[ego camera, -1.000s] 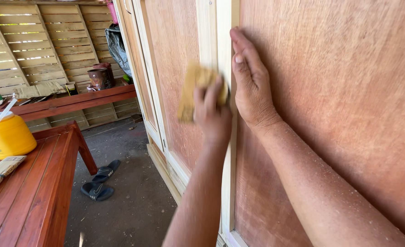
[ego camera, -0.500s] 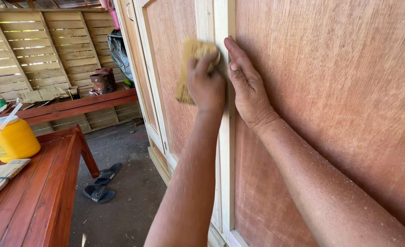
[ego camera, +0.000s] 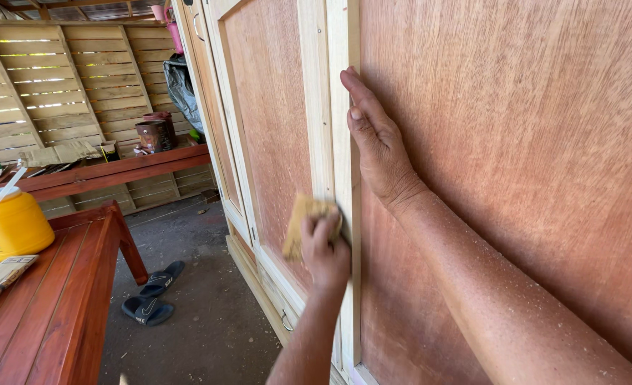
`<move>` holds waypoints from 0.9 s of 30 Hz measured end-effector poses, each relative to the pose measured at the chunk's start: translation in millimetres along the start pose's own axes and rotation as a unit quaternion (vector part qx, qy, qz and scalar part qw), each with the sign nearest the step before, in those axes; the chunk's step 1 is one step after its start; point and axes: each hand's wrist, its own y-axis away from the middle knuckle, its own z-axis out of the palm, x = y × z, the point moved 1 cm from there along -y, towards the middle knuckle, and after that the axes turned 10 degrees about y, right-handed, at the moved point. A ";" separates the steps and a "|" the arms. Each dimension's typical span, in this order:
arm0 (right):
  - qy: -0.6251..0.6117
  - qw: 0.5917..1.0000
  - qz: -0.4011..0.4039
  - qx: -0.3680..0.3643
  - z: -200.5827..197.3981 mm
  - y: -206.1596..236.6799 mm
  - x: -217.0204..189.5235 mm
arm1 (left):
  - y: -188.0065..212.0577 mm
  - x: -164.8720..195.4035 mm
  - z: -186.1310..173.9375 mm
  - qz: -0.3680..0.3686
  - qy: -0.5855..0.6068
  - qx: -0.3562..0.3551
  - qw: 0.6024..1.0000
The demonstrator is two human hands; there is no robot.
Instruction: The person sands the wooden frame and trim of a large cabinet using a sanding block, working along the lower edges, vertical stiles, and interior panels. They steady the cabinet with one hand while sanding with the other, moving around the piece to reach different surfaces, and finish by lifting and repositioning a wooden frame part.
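In the head view, the left hand (ego camera: 327, 249) is closed around a folded piece of sandpaper (ego camera: 303, 224) and presses it against the pale wooden strip (ego camera: 345, 171) that runs upright between two reddish plywood panels (ego camera: 516, 157). Half a second ago that hand and the paper were up beside the fingertips of the other hand; now they sit clearly lower on the strip, below the wrist of the right arm, so a downward rubbing stroke along the strip is under way. The right hand (ego camera: 374, 142) lies flat and open on the panel, fingers together and pointing up, holding nothing, in much the same spot as before. Fine dust speckles the right forearm. Off to the left stand a red bench (ego camera: 59, 299), a yellow tub (ego camera: 11, 224) and a pair of sandals (ego camera: 152, 296) on the floor.
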 end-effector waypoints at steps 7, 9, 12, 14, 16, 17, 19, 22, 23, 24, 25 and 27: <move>-0.057 0.998 -0.024 -0.001 0.4 1.5 3.9 | -120.2 33.9 37.6 0.019 0.036 0.025 0.999; -0.044 0.999 -0.019 0.001 0.4 1.4 4.0 | -94.8 36.7 28.1 0.047 0.003 0.031 0.998; -0.005 1.000 -0.014 0.000 0.9 0.5 3.9 | -30.9 29.6 6.0 0.029 -0.002 0.022 0.999; 0.013 1.000 -0.018 0.003 1.5 0.4 3.8 | -4.2 22.8 -2.5 -0.002 -0.032 0.002 0.999; 0.014 0.999 -0.029 0.004 2.7 1.0 3.8 | -8.8 19.5 0.5 -0.022 -0.040 -0.002 0.999; 0.006 1.000 -0.024 0.004 3.4 1.3 4.0 | -25.0 20.0 7.0 -0.024 -0.032 0.004 0.999; -0.009 1.000 -0.022 0.011 4.9 2.1 4.2 | -78.8 26.2 28.3 0.012 -0.060 0.035 0.998; -0.026 0.999 -0.022 0.001 7.0 2.4 4.5 | -174.9 40.8 67.1 0.040 -0.005 0.092 0.995; -0.029 0.999 -0.025 0.001 7.4 2.3 4.3 | -198.0 45.2 76.1 0.023 0.040 0.107 0.993; -0.033 0.999 -0.026 0.001 7.7 2.2 4.4 | -213.2 48.6 82.9 0.026 0.136 0.097 0.986; -0.039 0.999 -0.025 0.001 7.8 2.3 4.4 | -217.8 51.0 84.7 0.028 0.229 0.086 0.969; -0.034 0.999 -0.028 0.003 7.6 2.5 4.7 | -197.2 51.2 77.0 0.001 0.272 0.054 0.961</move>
